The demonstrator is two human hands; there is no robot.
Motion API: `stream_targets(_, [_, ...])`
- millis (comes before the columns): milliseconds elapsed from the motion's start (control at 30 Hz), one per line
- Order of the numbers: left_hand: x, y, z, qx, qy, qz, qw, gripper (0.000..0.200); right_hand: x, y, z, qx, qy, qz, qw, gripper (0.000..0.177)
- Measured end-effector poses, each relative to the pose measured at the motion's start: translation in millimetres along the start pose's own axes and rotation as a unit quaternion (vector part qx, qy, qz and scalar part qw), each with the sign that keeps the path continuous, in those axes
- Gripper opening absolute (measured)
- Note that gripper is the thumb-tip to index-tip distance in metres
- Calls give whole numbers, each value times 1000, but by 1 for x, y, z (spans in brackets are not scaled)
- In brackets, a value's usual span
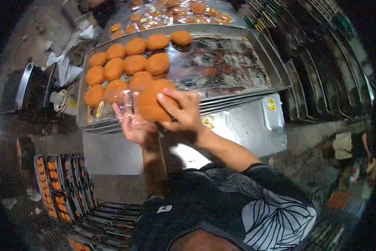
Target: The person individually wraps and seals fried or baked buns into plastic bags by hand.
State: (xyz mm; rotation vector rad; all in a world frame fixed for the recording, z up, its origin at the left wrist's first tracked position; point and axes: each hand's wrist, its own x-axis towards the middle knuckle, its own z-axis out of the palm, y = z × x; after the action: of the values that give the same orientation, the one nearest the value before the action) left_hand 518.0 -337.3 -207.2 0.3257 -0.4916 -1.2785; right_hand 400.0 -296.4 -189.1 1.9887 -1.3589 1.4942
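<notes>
My right hand (183, 108) grips an orange-brown round bun (151, 102), thumb and fingers across its top right side. Facing it from the left is my left hand (135, 125), its fingers raised and partly spread, holding a clear plastic bag (123, 102) with a yellow label. The bun's left edge is right at the bag's opening. Both hands are above the front edge of a metal baking tray (238, 90). Rows of similar buns (113, 69) cover the tray's left side, and its right side shows a dark, stained surface.
Beyond the tray lie many bagged buns (177, 14). More trays are stacked underneath, on a metal table (238, 125) bearing loose labels (208, 121). Racks of dark trays (317, 75) stand at right; a rack with buns (54, 184) is at lower left. Another person's arm (367, 146) shows far right.
</notes>
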Motion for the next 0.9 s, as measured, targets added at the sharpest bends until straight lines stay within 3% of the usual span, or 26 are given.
stream_targets(33, [-9,-11,7,73,-33,56,995,53,3,-3,-3,-6,54,24,998,57])
stream_targets(67, [-19,-16,11,71,-33,38,996,53,-7,-2,-12,-19,50,34,998,57])
stream_targets(133, [-39,-8,41,13,-74,-98,992,56,-32,-8,-32,17,32,37,999,58])
stream_targets(200, [-59,-25,44,55,-87,-125,987,58,-31,-14,-49,-10,28,76,997,59])
stream_targets(233, [-69,-36,40,-253,-116,-198,940,56,-13,-21,-54,-13,66,116,991,63])
stream_targets(267, [-79,-42,37,-534,-128,-246,798,54,-5,-26,-55,-14,101,158,982,67])
stream_targets(300, [-66,-39,37,-99,-129,-249,955,61,-8,-20,-50,-2,72,182,981,79])
stream_targets(333, [-68,-37,44,-100,-129,-245,956,61,-24,-16,-53,0,71,179,981,79])
stream_targets(400, [-70,-34,58,-73,-30,-233,969,64,-47,-11,-62,0,-62,143,988,87])
stream_targets(433, [-78,-35,66,6,-1,-233,972,63,-49,-9,-66,37,-79,167,982,86])
stream_targets(533, [-84,-46,39,82,-9,-291,953,62,-35,0,-63,52,-11,156,986,86])
stream_targets(567, [-85,-43,27,-175,-87,-341,920,55,-37,4,-68,99,-40,150,983,86])
stream_targets(600, [-87,-41,23,-175,-87,-335,922,55,-42,9,-74,104,-41,146,983,86])
stream_targets(667, [-91,-41,15,-53,-66,-416,906,48,-58,21,-85,134,14,171,976,87])
stream_targets(733, [-111,-63,23,112,28,-431,895,43,-51,25,-95,42,4,271,962,88])
stream_targets(767, [-112,-75,-5,-20,-311,-257,915,43,-45,28,-101,42,-82,349,933,89])
stream_targets(800, [-111,-62,23,60,-206,-332,918,41,-45,42,-106,16,-154,273,950,84])
stream_targets(833, [-112,-48,52,138,-95,-401,901,38,-41,50,-111,76,-189,284,937,73])
stream_targets(867, [-110,-49,49,141,-96,-392,904,38,-34,58,-115,134,-220,293,921,63])
stream_targets(900, [-108,-56,40,217,-195,-435,852,41,-18,74,-117,163,-220,291,917,44])
